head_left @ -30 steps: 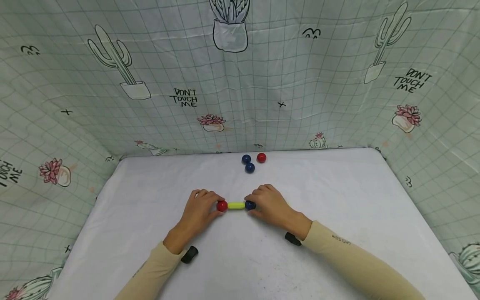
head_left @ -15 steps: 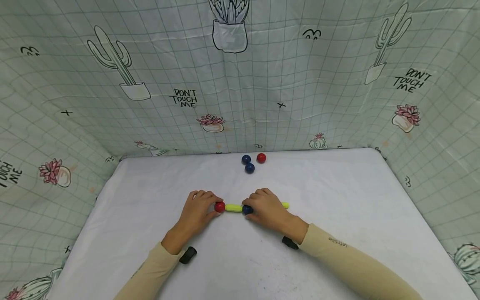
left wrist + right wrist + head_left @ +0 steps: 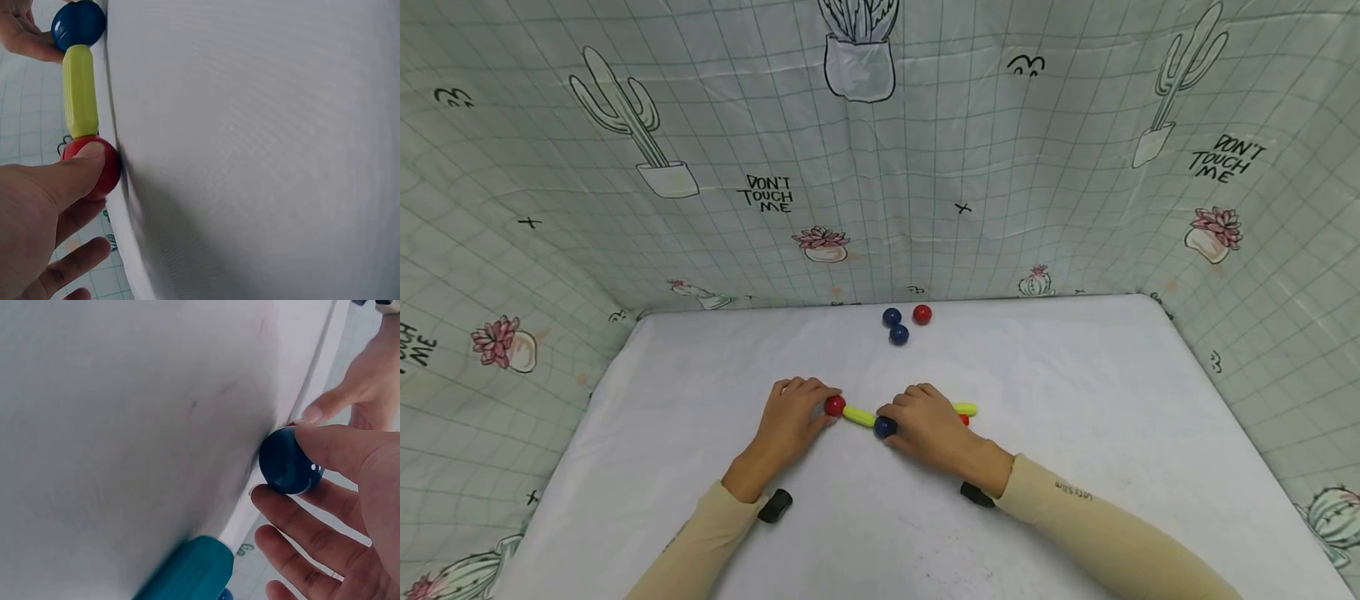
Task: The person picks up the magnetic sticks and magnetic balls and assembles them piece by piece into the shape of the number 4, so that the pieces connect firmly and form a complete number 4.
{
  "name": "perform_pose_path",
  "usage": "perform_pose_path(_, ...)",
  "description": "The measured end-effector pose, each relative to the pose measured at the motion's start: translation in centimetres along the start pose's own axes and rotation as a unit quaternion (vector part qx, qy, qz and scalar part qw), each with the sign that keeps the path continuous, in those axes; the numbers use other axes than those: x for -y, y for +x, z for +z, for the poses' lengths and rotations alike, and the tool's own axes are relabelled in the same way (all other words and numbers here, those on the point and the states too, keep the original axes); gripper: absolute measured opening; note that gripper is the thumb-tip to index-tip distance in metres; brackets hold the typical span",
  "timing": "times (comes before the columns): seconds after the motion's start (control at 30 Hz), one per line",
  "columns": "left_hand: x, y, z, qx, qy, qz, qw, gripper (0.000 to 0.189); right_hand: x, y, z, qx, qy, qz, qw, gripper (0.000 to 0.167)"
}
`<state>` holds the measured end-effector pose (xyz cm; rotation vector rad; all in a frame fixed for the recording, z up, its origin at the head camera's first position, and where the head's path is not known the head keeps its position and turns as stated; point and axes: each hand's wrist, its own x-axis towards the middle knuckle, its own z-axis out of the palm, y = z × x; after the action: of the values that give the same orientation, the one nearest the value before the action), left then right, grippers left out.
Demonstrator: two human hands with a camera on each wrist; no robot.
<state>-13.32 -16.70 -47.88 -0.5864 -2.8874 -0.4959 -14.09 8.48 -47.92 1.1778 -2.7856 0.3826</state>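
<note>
My left hand pinches a red ball between thumb and fingers. A short yellow-green rod joins that ball to a dark blue ball, which my right hand pinches. Ball, rod and ball form one bar, its blue end nearer the body. In the left wrist view the rod meets both balls end to end. Past the right hand show the end of another yellow-green rod and a red piece, mostly hidden by the hand. A teal rod lies below the right fingers in the right wrist view.
Two blue balls and a loose red ball sit near the far edge of the white-covered table. A cloth backdrop printed with cacti rises behind and along both sides.
Both hands have shifted left with the bar, the right one farther and slightly towards the body. The bar has turned from level to slanted. The second yellow-green rod and red piece have come into view.
</note>
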Motion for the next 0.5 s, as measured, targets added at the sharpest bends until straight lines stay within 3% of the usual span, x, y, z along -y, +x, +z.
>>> perform_pose_path(0.33,-0.1,0.0,0.8,-0.05,-0.006,-0.026,0.9984,0.03,1.6,-0.2,0.2,0.008,0.017,-0.016,0.9997,0.034)
perform_pose_path(0.5,-0.8,0.2,0.8,-0.034,-0.014,-0.038,0.9986,0.037,2.4,-0.1,0.3,0.025,0.033,-0.019,0.9989,0.036)
